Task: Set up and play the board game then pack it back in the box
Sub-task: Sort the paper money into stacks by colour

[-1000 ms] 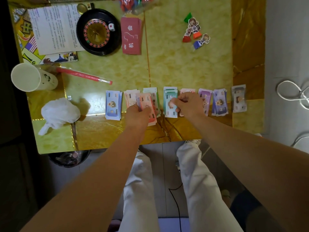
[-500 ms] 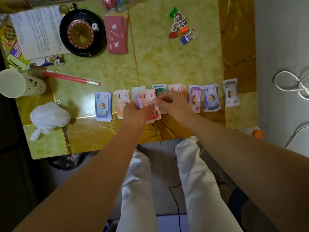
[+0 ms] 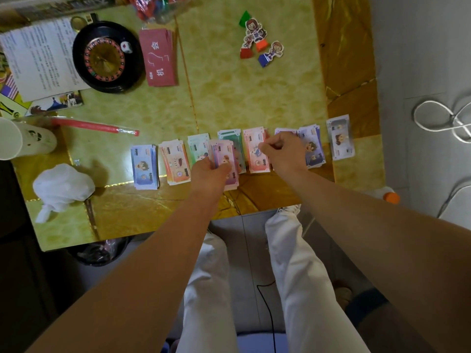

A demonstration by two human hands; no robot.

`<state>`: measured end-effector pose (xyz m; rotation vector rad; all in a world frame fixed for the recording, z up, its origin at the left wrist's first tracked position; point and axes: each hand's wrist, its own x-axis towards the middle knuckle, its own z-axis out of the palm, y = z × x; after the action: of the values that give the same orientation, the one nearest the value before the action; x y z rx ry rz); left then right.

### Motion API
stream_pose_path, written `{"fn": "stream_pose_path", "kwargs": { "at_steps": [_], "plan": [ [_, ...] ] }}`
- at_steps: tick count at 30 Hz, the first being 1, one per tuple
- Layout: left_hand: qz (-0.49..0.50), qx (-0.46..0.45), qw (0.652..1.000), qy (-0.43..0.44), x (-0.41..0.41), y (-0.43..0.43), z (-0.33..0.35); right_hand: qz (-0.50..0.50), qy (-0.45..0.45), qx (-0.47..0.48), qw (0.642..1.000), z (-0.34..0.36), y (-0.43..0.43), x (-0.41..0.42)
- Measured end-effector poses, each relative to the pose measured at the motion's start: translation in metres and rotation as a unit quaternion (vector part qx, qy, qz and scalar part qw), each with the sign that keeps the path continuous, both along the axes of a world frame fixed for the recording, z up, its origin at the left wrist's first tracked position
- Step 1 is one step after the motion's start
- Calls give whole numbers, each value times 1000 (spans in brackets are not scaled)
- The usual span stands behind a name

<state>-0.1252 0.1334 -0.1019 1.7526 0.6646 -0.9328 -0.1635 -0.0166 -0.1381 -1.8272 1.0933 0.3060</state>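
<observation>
Along the near part of the yellow marbled bench [image 3: 254,98] runs a row of play-money piles, side by side: a blue pile [image 3: 144,166] at the left end, then an orange pile [image 3: 175,161], a pale green pile [image 3: 197,149], a teal pile [image 3: 229,135], a pink pile [image 3: 254,154], a purple pile [image 3: 283,131] mostly hidden under the wrist, a lavender pile [image 3: 312,149], and a grey pile [image 3: 340,140] at the right end. The left hand [image 3: 211,171] hovers over the middle of the row with its grip closed round a fanned stack of notes [image 3: 226,159] – pinkish and mauve ones, held face up above the pale green and teal piles. The right hand [image 3: 283,151] is just beside it, fingers curled, thumb and forefinger pinched together at the right edge of the pink pile's top note; that grip is closed on the note. Farther back on the bench lie the other game parts – a black roulette wheel [image 3: 105,57] with a white die [image 3: 126,47] on its rim, a red card deck [image 3: 160,61] touching the wheel's right side, and a cluster of cardboard character pawns [image 3: 260,42] on coloured bases, well apart to the right. A printed rule sheet [image 3: 38,57] lies left of the wheel, partly under it. Near the left edge are a white paper cup [image 3: 20,140] on its side, a wrapped red straw [image 3: 96,127], and a crumpled white bag [image 3: 62,187]. A white cable [image 3: 446,118] loops on the floor to the right.
</observation>
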Motion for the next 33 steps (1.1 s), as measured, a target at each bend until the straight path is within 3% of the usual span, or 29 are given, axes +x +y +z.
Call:
{"fn": "stream_pose_path", "kwargs": {
  "at_steps": [6,11,16,24,29,33],
  "plan": [
    [15,0,1000,11,2,-2,-3,11,23,-63,998,-8,6,5],
    [0,2,1000,2,1,-10,1,37,-59,103,992,1,7,-6],
    [-35,-19,999,-8,-2,-24,12,72,-71,159,982,11,-2,-15],
    [-20,-50,999,5,-12,-41,15,93,-46,126,987,24,-29,-29],
    [4,-37,999,-12,-12,-46,9,34,-15,16,999,16,-52,-31],
    [-4,-32,999,-16,-13,-49,3,47,9,-60,997,6,-54,-28]
  ]
}}
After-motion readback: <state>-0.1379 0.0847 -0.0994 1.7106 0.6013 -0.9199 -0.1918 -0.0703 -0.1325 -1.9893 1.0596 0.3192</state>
